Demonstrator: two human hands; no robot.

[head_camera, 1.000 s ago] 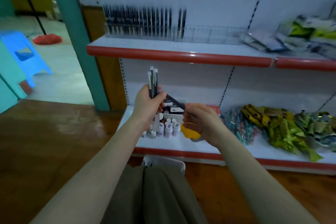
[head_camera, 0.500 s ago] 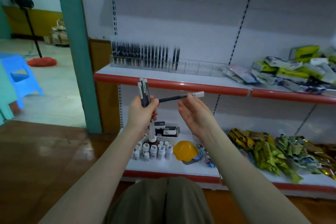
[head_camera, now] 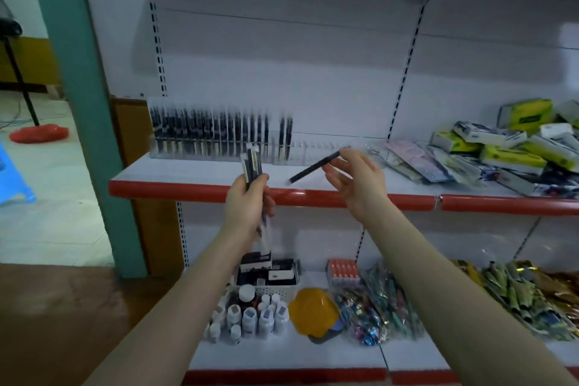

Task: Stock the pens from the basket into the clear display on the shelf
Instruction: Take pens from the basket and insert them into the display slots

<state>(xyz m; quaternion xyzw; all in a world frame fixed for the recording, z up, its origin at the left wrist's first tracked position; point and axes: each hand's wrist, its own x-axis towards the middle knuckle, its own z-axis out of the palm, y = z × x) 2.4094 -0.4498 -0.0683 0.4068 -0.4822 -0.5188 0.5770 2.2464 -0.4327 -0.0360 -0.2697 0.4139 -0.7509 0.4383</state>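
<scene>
My left hand (head_camera: 247, 200) grips a small upright bundle of dark pens (head_camera: 251, 166) in front of the red shelf edge. My right hand (head_camera: 357, 180) pinches a single dark pen (head_camera: 313, 167) at its upper end, the pen slanting down to the left. Behind both hands the clear display (head_camera: 329, 150) stands on the upper shelf (head_camera: 194, 171). Its left part is filled with upright dark pens (head_camera: 219, 131), and its right slots are empty. A white basket (head_camera: 269, 283) with dark boxes sits on the lower shelf below my left hand.
Boxes and packets (head_camera: 501, 147) lie piled on the upper shelf at right. Small white bottles (head_camera: 250, 316), a yellow object (head_camera: 313, 312) and foil packets (head_camera: 517, 298) crowd the lower shelf. A green pillar (head_camera: 84, 97) stands at left.
Both hands have risen from the basket to the upper shelf's height. My right hand drew one pen away from the bundle and now holds it near the display's empty slots.
</scene>
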